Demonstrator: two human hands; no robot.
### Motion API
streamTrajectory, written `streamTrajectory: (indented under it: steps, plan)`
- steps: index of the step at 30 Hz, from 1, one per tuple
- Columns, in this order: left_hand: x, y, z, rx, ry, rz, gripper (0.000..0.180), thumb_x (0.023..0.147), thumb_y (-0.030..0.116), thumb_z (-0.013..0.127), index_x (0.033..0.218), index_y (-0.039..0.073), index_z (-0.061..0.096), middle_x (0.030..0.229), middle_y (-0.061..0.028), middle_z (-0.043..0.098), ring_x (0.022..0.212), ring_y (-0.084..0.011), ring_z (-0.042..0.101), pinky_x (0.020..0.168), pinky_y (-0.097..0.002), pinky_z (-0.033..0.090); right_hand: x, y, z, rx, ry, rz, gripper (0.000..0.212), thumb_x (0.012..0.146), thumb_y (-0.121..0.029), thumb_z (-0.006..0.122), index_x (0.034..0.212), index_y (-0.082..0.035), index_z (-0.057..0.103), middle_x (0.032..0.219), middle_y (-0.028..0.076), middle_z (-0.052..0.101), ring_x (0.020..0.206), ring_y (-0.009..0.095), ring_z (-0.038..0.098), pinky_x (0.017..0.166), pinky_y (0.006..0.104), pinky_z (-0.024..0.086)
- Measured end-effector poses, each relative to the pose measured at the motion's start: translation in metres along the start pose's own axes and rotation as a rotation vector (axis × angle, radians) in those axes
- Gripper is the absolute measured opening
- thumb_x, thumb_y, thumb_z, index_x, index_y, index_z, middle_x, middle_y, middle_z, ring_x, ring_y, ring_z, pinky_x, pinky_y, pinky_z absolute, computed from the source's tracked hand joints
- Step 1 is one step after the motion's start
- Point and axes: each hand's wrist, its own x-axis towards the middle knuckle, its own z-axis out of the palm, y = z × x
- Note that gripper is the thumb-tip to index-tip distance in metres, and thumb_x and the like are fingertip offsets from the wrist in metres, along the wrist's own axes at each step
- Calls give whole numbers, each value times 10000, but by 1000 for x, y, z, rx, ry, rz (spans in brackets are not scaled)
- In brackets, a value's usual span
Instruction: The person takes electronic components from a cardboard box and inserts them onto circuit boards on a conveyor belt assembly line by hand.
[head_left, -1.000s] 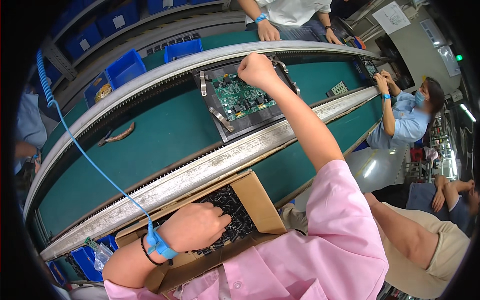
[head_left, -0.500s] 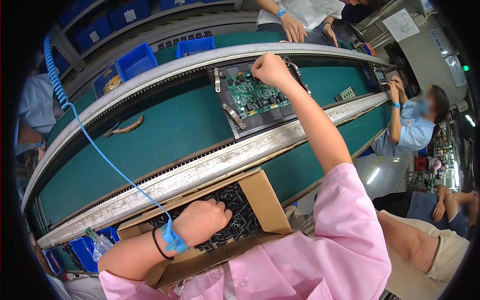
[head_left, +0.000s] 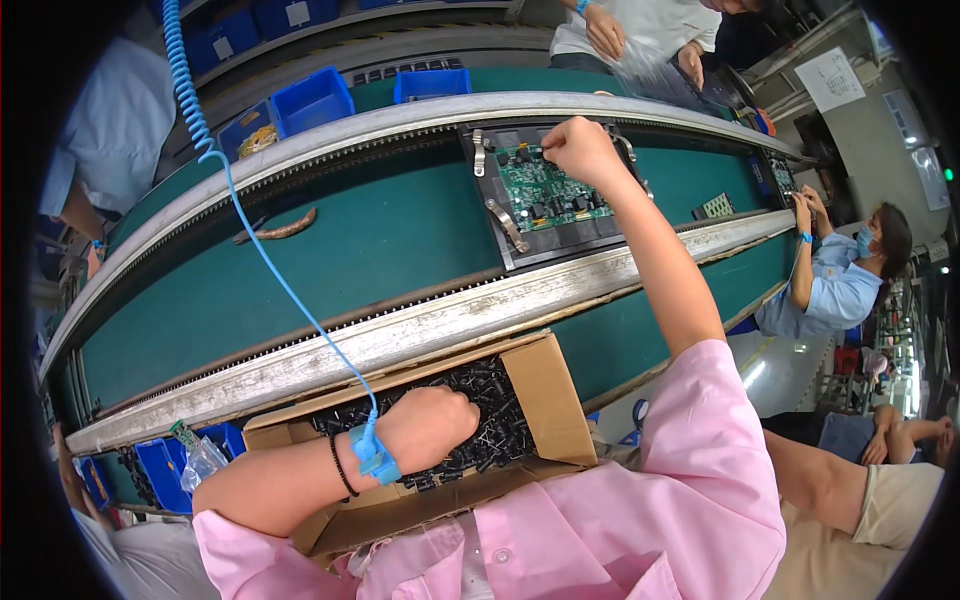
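My left hand (head_left: 432,425) is closed, knuckles up, over a cardboard box (head_left: 556,400) full of small black cylindrical capacitors (head_left: 492,392) with wire legs. Its fingertips are hidden, so what it holds cannot be made out. A blue wrist strap (head_left: 374,456) with a coiled cord circles that wrist. Farther off, my right hand (head_left: 588,152) pinches at the far edge of a green circuit board (head_left: 540,188). Anything between those fingertips is too small or hidden to name. The board sits in a black carrier (head_left: 560,238) with metal clips (head_left: 507,226).
The carrier rides between metal conveyor rails (head_left: 430,312) above a green surface. A brown-handled tool (head_left: 288,226) lies left of it, a small perforated piece (head_left: 714,206) right. Blue bins (head_left: 312,104) stand behind the far rail. Co-workers sit across (head_left: 640,40) and at right (head_left: 835,265).
The view has swung, shifting the scene rightward. My left hand's fingers look more curled over the capacitors. My right hand remains at the board's far edge. The co-worker across now lifts clear plastic film.
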Motion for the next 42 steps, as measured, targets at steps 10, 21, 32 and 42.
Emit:
streamTrajectory:
  steps: [10, 21, 32, 42]
  plan:
    - [3, -10, 12, -244, -37, -200, 106, 652, 29, 589, 635, -71, 619, 679, -221, 626, 616, -415, 576, 589, -425, 498, 1, 9, -2, 12, -75, -75, 288, 661, 24, 684, 947, 59, 703, 725, 92, 669, 617, 204, 591, 643, 295, 495]
    - [1, 9, -44, -241, 24, -148, 126, 658, 49, 584, 670, -65, 635, 650, -217, 620, 581, -418, 557, 576, -421, 489, -32, -18, -20, 2, 147, -124, 286, 706, 65, 638, 984, 23, 690, 779, 71, 643, 682, 143, 577, 645, 262, 472]
    - [-3, -14, -88, -671, 870, -373, 117, 687, -63, 678, 792, -12, 687, 672, -53, 624, 584, -86, 532, 539, -194, 459, -119, -128, -51, 663, -349, -656, 168, 691, 63, 700, 846, 6, 672, 824, 71, 672, 699, 135, 571, 655, 240, 464]
    - [3, -22, -80, -739, 958, -386, 189, 718, -45, 644, 901, -23, 683, 774, -73, 659, 591, -114, 549, 540, -233, 476, -116, -128, -35, 873, -460, -261, 162, 695, 73, 701, 829, 1, 644, 788, 64, 676, 692, 92, 583, 640, 201, 470]
